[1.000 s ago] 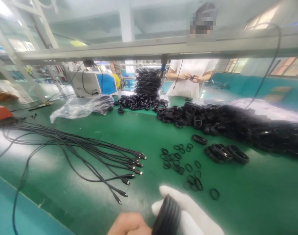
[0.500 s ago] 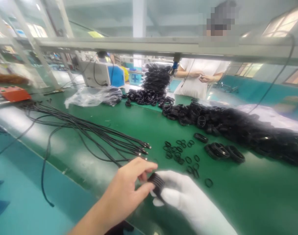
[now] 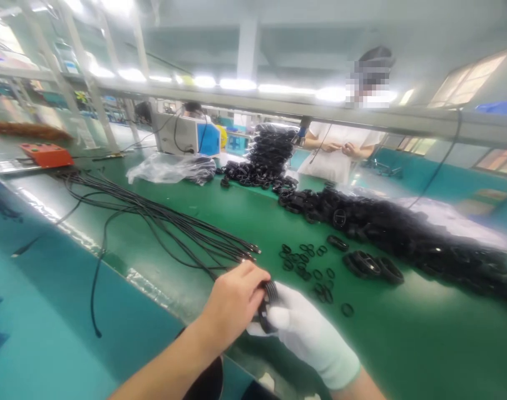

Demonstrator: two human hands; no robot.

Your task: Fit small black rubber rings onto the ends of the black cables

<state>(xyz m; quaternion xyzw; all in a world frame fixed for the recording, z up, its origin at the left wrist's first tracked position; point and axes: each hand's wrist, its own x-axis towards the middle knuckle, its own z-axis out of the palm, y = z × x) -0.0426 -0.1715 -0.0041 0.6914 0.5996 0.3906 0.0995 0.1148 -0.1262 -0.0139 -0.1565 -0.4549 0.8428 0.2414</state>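
A small coil of black cable [image 3: 272, 291] is between my two hands, over the near edge of the green table. My left hand [image 3: 234, 294], bare, has its fingers closed on the coil's left side. From the right, my right hand [image 3: 299, 325], in a white glove, grips the same coil with thumb and fingers; part of the coil is hidden. Just beyond my left hand lie the connector ends of a loose bundle of black cables [image 3: 182, 222]. Several small black rings [image 3: 301, 269] are scattered past my right hand.
Several coiled cables [image 3: 368, 264] lie at the right, before a long heap of black coils [image 3: 403, 233]. A taller stack [image 3: 272, 147], a plastic bag [image 3: 162, 168], a white-and-blue machine [image 3: 187, 133] and an orange box [image 3: 47, 154] stand farther back. Another person's hands [image 3: 341, 148] show across the table.
My view has tilted upward. My left fingers, partly stretched out before, have curled over the coil. The right hand keeps its grip, and the coil has turned slightly.
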